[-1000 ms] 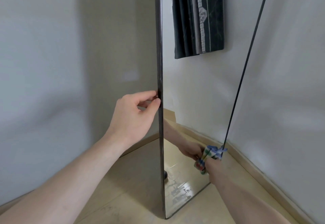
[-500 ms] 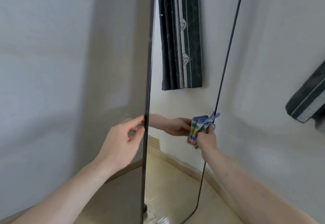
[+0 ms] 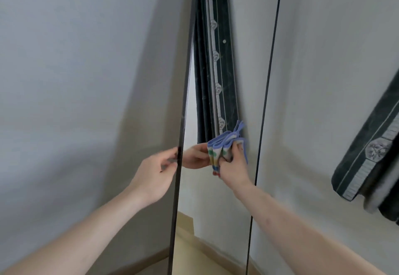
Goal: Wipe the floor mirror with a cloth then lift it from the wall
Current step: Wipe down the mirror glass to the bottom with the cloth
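Note:
A tall floor mirror (image 3: 248, 76) with a thin black frame stands on edge in front of me, seen at a steep angle. My left hand (image 3: 154, 176) pinches its near left frame edge at about mid height. My right hand (image 3: 234, 166) presses a folded cloth (image 3: 220, 147), blue-edged with coloured dots, flat against the glass between the two frame edges. The glass reflects the cloth hand, a dark curtain and the wall.
Pale walls close in on the left (image 3: 75, 80) and right (image 3: 334, 58). A dark patterned curtain (image 3: 367, 155) hangs at the right edge. A beige floor with a skirting board (image 3: 138, 261) shows at the bottom.
My right hand has carried the cloth up from the mirror's low right part and leftwards onto the middle of the glass. My view has tilted upward. My left hand stays on the frame edge.

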### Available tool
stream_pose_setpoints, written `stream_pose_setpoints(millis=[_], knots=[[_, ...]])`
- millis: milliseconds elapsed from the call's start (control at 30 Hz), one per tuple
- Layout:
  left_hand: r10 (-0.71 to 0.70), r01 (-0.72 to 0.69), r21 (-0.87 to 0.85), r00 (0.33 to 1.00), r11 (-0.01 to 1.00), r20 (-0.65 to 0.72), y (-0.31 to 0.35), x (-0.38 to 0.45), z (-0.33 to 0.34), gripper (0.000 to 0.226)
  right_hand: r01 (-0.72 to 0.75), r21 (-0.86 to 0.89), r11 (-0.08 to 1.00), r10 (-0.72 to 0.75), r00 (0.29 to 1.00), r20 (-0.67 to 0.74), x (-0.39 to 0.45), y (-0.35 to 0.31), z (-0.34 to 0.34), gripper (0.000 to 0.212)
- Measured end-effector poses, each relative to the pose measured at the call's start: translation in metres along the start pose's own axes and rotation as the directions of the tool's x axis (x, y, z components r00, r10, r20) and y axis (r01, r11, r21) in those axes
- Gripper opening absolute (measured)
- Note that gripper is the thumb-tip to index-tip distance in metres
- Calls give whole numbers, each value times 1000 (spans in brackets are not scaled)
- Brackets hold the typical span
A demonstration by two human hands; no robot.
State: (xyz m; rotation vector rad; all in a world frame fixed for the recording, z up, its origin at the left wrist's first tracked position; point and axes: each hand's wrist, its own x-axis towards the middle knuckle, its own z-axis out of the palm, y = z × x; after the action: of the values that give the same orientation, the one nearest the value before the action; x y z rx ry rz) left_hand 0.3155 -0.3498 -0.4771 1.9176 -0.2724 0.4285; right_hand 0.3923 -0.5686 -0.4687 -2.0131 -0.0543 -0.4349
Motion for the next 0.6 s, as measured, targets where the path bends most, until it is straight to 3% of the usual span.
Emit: stream_pose_setpoints(millis=[167,300,400,600], knots=[[90,-88,35,994,995,-54,58,51,-31,40,194,-100,976,-183,977,110,-7,-51,3,87],[102,-101,19,990,995,-97,84,86,-48,40,436,-178,882,-409,897,167,1,-78,7,85],[163,-165,0,977,986,-139,98,114,-56,36,552,-212,807,-539,834,119,26,-94,5,81],[310,-330,-71,929,941,-204,141,176,-75,57,656,-220,722,-669,743,21,99,-126,-10,76]])
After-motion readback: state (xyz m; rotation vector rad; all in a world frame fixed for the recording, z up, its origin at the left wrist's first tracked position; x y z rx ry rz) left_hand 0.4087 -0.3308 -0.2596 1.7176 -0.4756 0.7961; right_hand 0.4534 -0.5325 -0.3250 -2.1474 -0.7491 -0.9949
